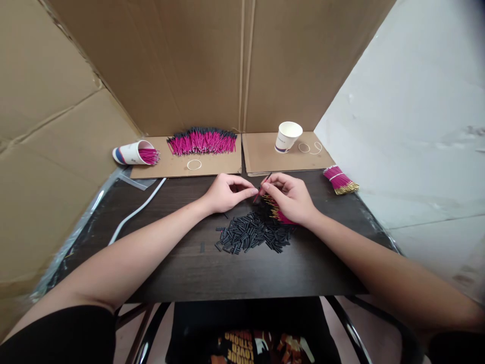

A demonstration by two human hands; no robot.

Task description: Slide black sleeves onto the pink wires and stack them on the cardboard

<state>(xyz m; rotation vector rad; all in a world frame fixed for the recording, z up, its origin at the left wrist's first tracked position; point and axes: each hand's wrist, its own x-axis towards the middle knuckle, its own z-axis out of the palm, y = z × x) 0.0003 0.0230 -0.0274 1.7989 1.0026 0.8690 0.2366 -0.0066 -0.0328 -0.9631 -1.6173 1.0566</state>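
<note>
Fingertips of my left hand [227, 194] are pinched together at a thin pink wire [256, 197]. My right hand [291, 197] grips the same wire between thumb and fingers, and a dark end sticks up above them. The wire is held slanted. Under my right hand lies a bunch of pink wires with gold-coloured tips [281, 216], partly covered by the palm. Just below both hands, a loose pile of short black sleeves [250, 233] spreads over the dark table.
Pink wires with black ends [204, 140] lie in a row on cardboard [159, 171] at the back. A tipped paper cup [131, 153] holds more wires. An upright cup [288, 137], rubber bands [194, 165] and a banded wire bundle [340, 179] are around. Cardboard walls [189, 60] enclose the table [235, 278].
</note>
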